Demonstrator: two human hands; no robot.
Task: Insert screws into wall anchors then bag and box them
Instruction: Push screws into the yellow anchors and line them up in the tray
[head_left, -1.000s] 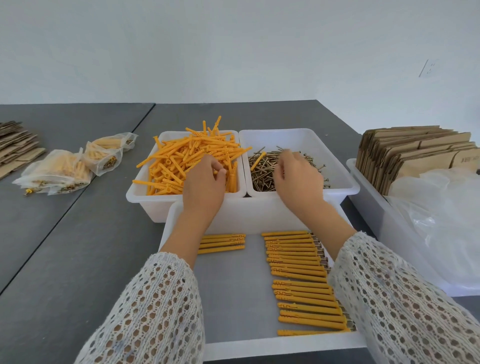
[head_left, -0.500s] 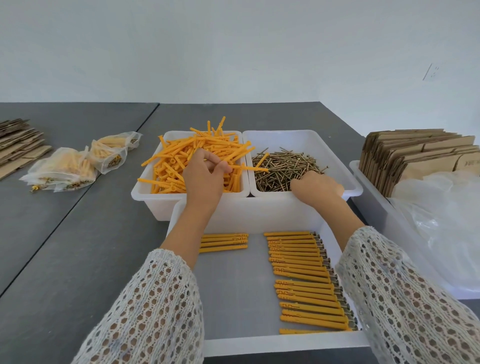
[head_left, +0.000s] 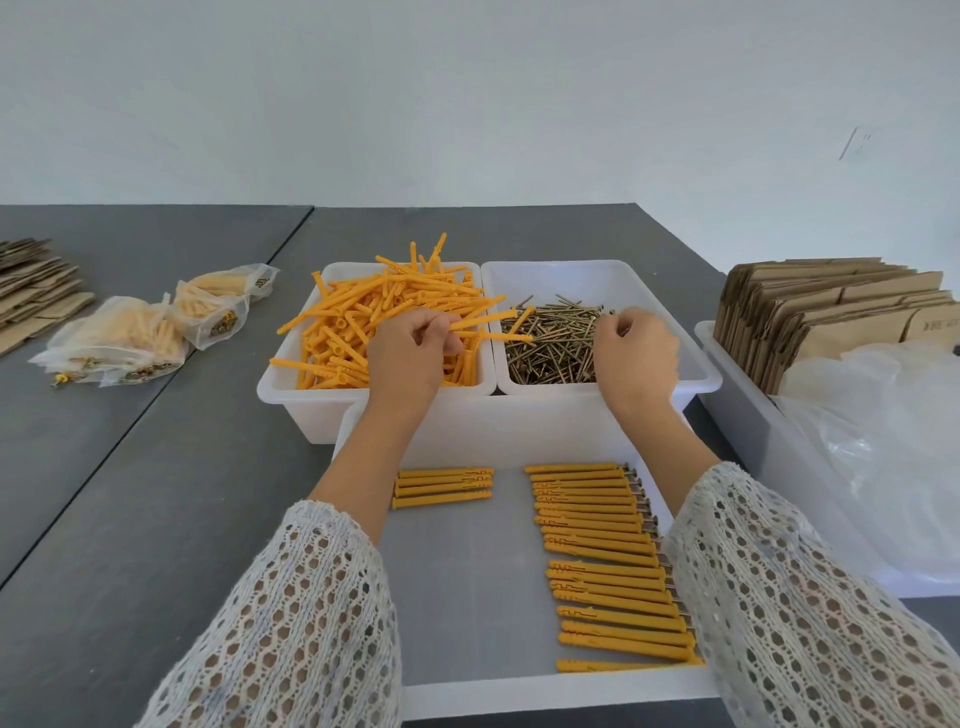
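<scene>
Here, picking parts: left hand (head_left: 405, 358) fingers pinch loose orange anchors (head_left: 483, 322) over their bin; right hand (head_left: 636, 348) curls above the screws (head_left: 550, 343), contents unclear. Next, presumably, mate screw tip to anchor mouth.

A plain pale wall (head_left: 467, 93) fills the upper half of the view, evenly lit with soft, diffuse light and no hard shadows. Toward the right, it meets a second wall at a faint corner, where a small white wall plate (head_left: 857, 143) sits flush and tilted by the lens. Below runs a dark grey matte surface (head_left: 156, 519) whose far edge lies against the wall. A thin straight seam (head_left: 156, 395) crosses it diagonally from the far edge toward the near left, dividing it into two adjoining tabletops. The right edge of the surface slants away toward the corner.
</scene>
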